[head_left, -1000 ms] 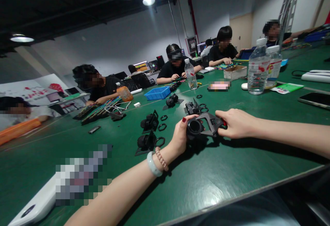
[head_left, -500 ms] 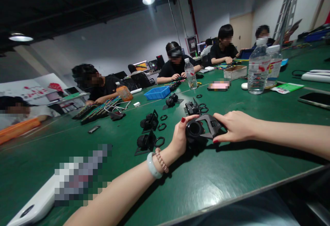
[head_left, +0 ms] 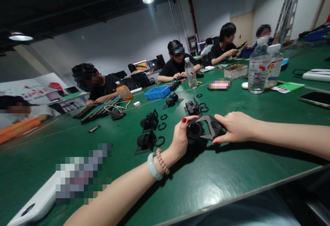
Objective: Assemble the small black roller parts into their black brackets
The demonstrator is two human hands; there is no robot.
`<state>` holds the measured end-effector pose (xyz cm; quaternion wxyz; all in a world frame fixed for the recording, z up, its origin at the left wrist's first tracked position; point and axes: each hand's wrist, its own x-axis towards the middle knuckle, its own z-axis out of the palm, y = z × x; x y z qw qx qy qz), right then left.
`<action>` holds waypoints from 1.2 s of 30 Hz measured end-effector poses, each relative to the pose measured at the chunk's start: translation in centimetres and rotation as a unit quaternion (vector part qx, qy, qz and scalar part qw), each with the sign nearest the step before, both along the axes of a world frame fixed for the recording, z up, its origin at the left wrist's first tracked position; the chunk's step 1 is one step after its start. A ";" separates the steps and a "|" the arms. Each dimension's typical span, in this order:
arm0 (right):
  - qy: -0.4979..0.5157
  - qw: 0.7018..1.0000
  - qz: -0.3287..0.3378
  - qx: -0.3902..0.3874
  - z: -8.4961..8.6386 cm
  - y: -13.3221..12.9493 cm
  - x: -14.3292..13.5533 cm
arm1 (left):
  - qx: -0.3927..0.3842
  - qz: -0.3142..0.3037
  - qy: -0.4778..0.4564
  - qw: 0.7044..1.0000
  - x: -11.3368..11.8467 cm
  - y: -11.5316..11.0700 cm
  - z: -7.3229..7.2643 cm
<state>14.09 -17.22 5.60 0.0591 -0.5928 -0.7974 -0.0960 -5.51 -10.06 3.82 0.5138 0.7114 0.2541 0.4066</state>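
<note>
Closed around a black ring-mouthed fitting (head_left: 194, 129) is my left hand (head_left: 180, 133), its thumb along the top. My right hand (head_left: 233, 126) grips a dark adjustable wrench (head_left: 213, 126) by its head, thumb below and fingers above. The wrench's open jaws face the fitting and sit right beside it; whether they touch it I cannot tell. Similar black fittings on square plates (head_left: 145, 140) lie left of my hands, with loose black rings (head_left: 160, 141) next to them. Another black fitting (head_left: 193, 106) lies just beyond my hands, near more rings (head_left: 204, 107).
On the green table (head_left: 244, 184) stand water bottles (head_left: 257, 69), a blue tray (head_left: 157, 92) and a wooden box (head_left: 235, 71). A phone (head_left: 316, 99) lies at right, a white object (head_left: 38, 198) at lower left. Several people work across the table, some with bundles of wires (head_left: 100, 111).
My hands, the fitting and the wrench hold nearly the same pose, with only a tiny shift. Across the table, a person at right has raised their hands with something dark in them.
</note>
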 end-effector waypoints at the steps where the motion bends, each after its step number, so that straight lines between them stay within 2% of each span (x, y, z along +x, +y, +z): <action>1: 0.000 1.000 0.000 -0.002 0.0 0.0 0.0 | 0.004 0.002 -0.003 1.000 0.0 0.0 0.0; 13: -0.003 1.000 -0.003 0.005 -0.1 -0.2 -0.1 | 0.025 0.002 -0.029 0.999 0.1 -0.3 0.4; 20: -0.004 1.000 -0.002 0.002 -0.1 -0.1 -0.2 | -0.088 -0.036 -0.077 0.992 0.3 -0.2 0.4; 24: -0.002 1.000 -0.001 -0.002 -0.2 0.0 -0.1 | -0.108 -0.030 -0.090 0.990 0.5 -0.1 0.3; 36: 0.000 1.000 -0.007 -0.006 -0.2 -0.3 -0.6 | -0.068 -0.012 -0.115 0.991 0.7 -0.5 0.8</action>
